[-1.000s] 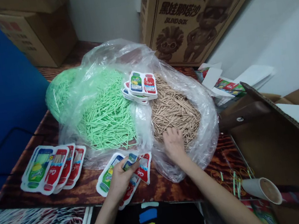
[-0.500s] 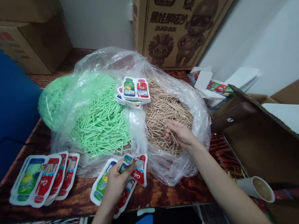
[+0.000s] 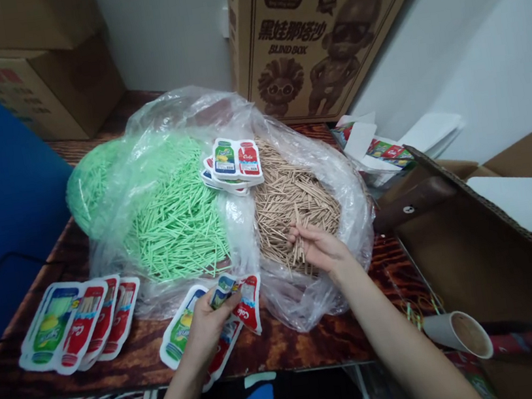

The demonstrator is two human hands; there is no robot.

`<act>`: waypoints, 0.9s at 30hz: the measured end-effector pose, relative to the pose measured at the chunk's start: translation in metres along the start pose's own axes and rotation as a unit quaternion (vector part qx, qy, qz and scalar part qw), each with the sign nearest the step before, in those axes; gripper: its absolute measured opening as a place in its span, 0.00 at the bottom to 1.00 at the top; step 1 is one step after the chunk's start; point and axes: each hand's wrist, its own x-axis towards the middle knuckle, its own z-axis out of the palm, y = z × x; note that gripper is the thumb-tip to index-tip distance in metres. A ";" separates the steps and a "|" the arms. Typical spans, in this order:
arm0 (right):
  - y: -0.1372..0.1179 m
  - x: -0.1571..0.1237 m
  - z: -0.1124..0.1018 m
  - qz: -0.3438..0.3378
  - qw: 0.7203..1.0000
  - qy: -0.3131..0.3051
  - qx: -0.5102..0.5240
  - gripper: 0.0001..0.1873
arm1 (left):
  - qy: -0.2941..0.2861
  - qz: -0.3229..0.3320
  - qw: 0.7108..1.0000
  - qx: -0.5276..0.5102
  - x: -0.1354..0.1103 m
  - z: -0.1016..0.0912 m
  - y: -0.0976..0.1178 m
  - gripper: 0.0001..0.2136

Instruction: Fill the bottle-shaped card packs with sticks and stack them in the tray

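My left hand [image 3: 209, 326] is closed on a printed plastic packet [image 3: 249, 302] with a red cola label and a green-blue part. Beneath that hand, another packet [image 3: 180, 333] with a green lemon-drink label and a red label lies on the table. My right hand [image 3: 321, 248] is in the pile of thin brown sticks [image 3: 293, 182], fingers pinched around a few of them. To the left of this pile is a heap of light green sticks [image 3: 177, 218]. Both heaps lie on clear plastic bags [image 3: 243, 229]. A small stack of bottle-shaped packets [image 3: 237, 160] rests between them.
Overlapping filled packets [image 3: 78, 325] lie at the table's left front. A large printed carton [image 3: 313, 41] stands behind the bags, and more cartons [image 3: 77, 87] at back left. On the right are an open cardboard box [image 3: 451, 246] and a paper cup [image 3: 458, 335].
My right hand has shifted slightly within the brown sticks, and more sticks show between its fingers. My left hand keeps its hold on the packet. The camera view has moved a little.
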 end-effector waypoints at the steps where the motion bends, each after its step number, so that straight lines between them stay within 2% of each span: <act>1: -0.002 -0.001 0.002 -0.034 0.999 0.015 -0.011 0.06 | 0.003 -0.002 1.000 -0.001 0.000 0.000 0.001 0.12; 3: -0.009 -0.002 0.006 -0.119 0.991 0.041 -0.052 0.09 | 0.009 -0.007 1.000 -0.005 -0.001 -0.001 0.002 0.12; 6: -0.019 -0.005 0.011 -0.229 0.957 0.081 -0.156 0.08 | 0.018 -0.010 1.000 -0.011 -0.002 -0.003 -0.001 0.12; 8: -0.021 -0.007 0.013 -0.274 0.929 0.111 -0.220 0.06 | 0.018 -0.008 1.000 -0.014 -0.003 -0.004 -0.005 0.12; 10: -0.018 -0.007 0.015 -0.289 0.914 0.130 -0.254 0.06 | 0.009 -0.007 1.000 -0.017 -0.002 -0.006 -0.008 0.11; 12: -0.012 -0.007 0.016 -0.252 0.925 0.114 -0.260 0.07 | -0.002 -0.001 1.000 -0.020 0.000 -0.008 -0.007 0.11; 16: 0.007 -0.009 0.022 -0.075 0.974 0.006 -0.212 0.10 | -0.020 0.046 0.999 -0.011 0.011 -0.009 0.012 0.10; 18: 0.017 -0.014 0.027 0.009 0.986 -0.056 -0.155 0.12 | -0.053 0.096 0.994 0.013 0.018 -0.005 0.029 0.11; 20: 0.030 -0.022 0.034 0.077 0.985 -0.118 -0.099 0.13 | -0.094 0.176 0.978 0.058 0.025 0.004 0.045 0.14; 22: 0.043 -0.030 0.041 0.116 0.980 -0.149 -0.061 0.15 | -0.141 0.237 0.956 0.098 0.029 0.015 0.055 0.15; 25: 0.064 -0.037 0.047 0.140 0.979 -0.145 -0.043 0.18 | -0.203 0.243 0.936 0.154 0.029 0.028 0.053 0.12; 27: 0.074 -0.040 0.048 0.156 0.976 -0.143 -0.048 0.20 | -0.210 0.217 0.934 0.189 0.027 0.031 0.045 0.08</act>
